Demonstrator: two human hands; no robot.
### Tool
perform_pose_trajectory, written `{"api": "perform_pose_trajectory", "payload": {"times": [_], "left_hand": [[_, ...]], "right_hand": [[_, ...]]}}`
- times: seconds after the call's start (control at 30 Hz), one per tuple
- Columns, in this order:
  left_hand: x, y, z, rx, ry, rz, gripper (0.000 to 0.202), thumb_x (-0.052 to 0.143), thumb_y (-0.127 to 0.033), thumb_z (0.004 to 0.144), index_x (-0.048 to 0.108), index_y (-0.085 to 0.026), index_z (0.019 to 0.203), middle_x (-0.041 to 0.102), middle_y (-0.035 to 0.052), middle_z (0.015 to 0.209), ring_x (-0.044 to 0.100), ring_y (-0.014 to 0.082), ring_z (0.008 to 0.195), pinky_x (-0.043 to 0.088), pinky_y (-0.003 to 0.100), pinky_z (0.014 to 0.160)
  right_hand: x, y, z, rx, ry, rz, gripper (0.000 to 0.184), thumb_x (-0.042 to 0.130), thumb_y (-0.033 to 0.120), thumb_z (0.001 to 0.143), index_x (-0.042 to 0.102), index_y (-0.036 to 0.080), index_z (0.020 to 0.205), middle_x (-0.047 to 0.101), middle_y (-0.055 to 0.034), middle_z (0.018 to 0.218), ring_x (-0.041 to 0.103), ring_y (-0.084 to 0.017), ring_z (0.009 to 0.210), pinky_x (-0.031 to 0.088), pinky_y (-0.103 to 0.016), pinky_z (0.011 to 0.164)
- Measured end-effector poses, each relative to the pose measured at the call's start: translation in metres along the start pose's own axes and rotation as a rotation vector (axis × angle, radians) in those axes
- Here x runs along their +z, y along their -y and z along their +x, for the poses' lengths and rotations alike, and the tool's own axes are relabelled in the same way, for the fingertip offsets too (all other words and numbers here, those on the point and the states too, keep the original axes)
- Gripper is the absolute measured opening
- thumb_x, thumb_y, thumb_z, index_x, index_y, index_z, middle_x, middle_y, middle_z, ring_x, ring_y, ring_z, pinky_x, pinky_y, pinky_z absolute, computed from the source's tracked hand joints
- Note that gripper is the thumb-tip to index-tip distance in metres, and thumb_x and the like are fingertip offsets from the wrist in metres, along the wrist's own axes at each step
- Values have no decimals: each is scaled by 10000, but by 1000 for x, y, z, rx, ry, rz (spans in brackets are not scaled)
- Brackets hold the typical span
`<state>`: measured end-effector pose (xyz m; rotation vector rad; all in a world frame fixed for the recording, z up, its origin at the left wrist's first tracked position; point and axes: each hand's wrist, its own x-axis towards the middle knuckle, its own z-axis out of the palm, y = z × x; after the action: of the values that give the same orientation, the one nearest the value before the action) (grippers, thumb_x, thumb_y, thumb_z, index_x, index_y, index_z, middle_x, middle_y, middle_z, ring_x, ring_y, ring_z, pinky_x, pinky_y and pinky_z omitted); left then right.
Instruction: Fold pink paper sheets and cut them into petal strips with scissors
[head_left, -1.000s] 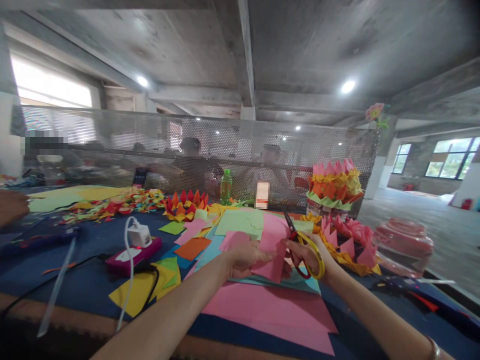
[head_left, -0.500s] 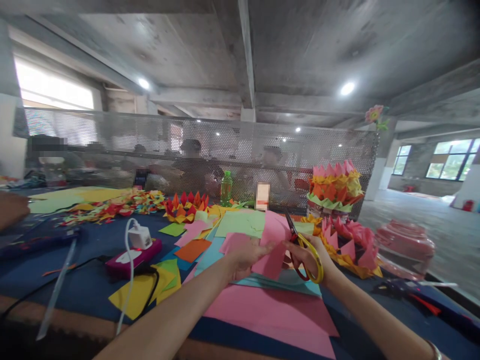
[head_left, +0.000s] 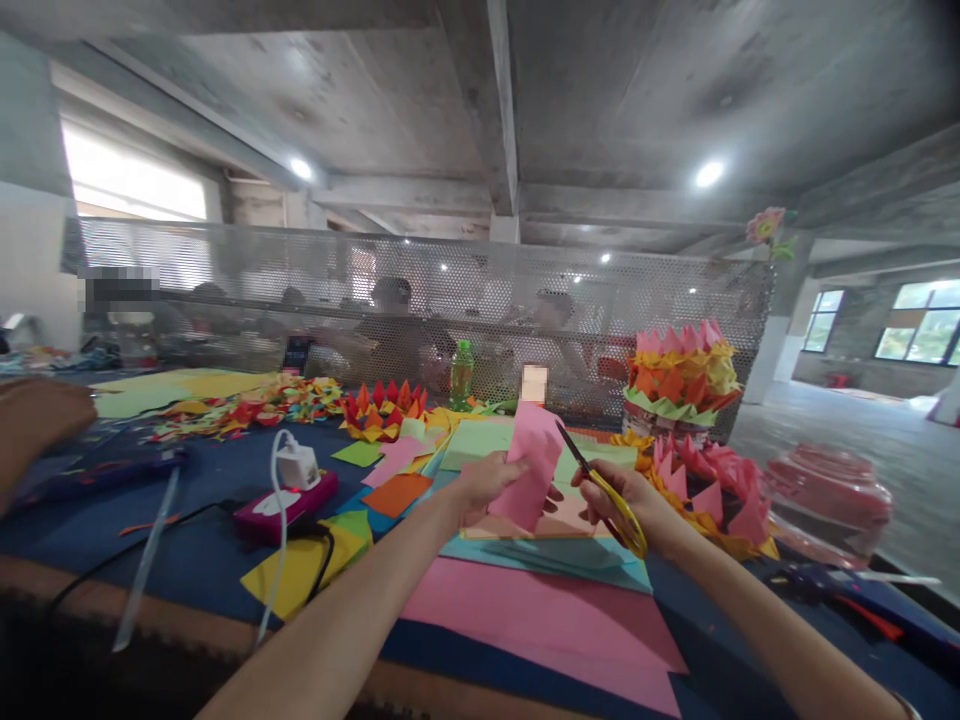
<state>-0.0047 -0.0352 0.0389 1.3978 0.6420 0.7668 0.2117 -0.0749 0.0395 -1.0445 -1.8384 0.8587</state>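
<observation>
My left hand is closed on a strip of pink paper held up over the paper stack. In my right hand is a pair of scissors with yellow handles and dark blades. The blades point up and left, close to the top right edge of the pink strip, and look nearly closed. Beneath both hands lie light blue sheets, with larger pink sheets nearer me. Pale green paper shows behind my left hand.
Left are a purple power strip, glue guns and paper scraps. A green bottle stands at the back. Folded paper rings and a pink jar are at right. Another person's hand is at far left.
My right hand has drawn the scissors slightly away from my left hand, and the blades have closed up. The pink strip has turned and tilted. The whole view has shifted a little.
</observation>
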Motion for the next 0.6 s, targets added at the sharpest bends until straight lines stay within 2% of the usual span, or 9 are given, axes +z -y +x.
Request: {"api": "perform_pose_trajectory", "payload": {"times": [0.1,0.23,0.37,0.47,0.6], "left_hand": [[-15,0,3,29,-18,-38,496,615,-554,759,669,-94,935,707,183,915,673,281,839,504,430,777],[-28,7,9,66,-13,-55,481,601,-530,784,662,-95,979,692,199,1000,669,299,896,506,443,780],[-22,7,7,51,38,-47,482,611,-533,775,667,-95,968,700,193,974,675,292,874,513,428,763],[-15,3,2,30,125,2,518,616,-554,762,673,-93,992,696,194,990,674,286,875,515,414,763],[-13,-2,-2,-15,180,61,543,617,-576,750,662,-118,1039,682,196,1045,666,292,909,516,402,744]], "right_hand": [[-10,-2,-2,-69,96,-89,495,551,638,777,537,165,926,522,12,670,508,-122,591,425,-248,558],[-16,2,-8,24,169,-207,553,334,666,871,542,156,931,476,15,640,453,-110,537,385,-241,506],[-15,15,-13,41,300,-305,577,351,696,845,546,153,868,431,26,623,420,-102,532,341,-217,467],[-13,19,-13,15,330,-311,590,342,717,832,526,157,810,410,27,629,406,-96,536,326,-208,457],[-13,14,-12,52,343,-262,592,336,723,831,508,156,832,368,46,596,390,-91,508,318,-206,443]]}}
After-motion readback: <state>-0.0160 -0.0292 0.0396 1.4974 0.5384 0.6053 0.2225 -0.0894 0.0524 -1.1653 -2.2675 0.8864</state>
